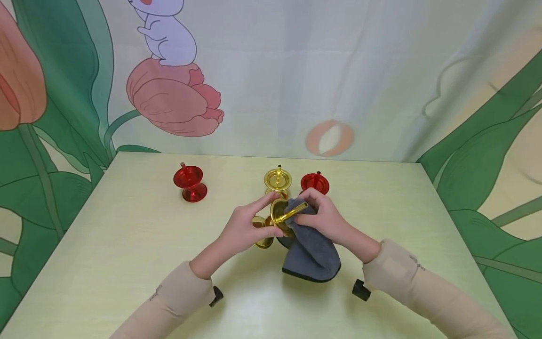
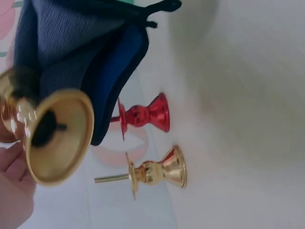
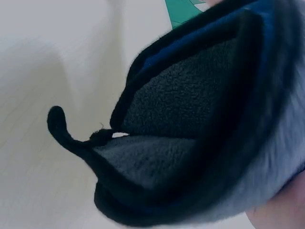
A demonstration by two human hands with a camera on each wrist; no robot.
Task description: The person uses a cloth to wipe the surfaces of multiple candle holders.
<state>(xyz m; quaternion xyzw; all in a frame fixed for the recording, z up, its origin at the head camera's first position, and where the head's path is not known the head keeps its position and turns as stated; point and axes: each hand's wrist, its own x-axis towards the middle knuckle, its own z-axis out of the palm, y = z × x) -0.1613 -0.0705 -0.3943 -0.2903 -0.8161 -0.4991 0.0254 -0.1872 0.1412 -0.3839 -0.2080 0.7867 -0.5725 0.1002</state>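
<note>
A glossy red candlestick (image 1: 190, 181) stands left. The left hand (image 1: 243, 225) grips a tilted, spiked gold candlestick (image 1: 277, 209) above the table (image 1: 148, 245); an upright gold candlestick (image 1: 277, 180) stands behind. Plush, dark-edged grey cloth (image 1: 312, 254), held by the right hand (image 1: 328, 219), touches the spiked one.

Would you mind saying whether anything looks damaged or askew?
Nothing stands out. The shiny gold hourglass-shaped holder tilts, but the left hand grips it while the right hand holds a grey black-edged cloth against it. The left red holder, the right red holder and the second gold holder stand upright; no spill or damage shows.
</note>
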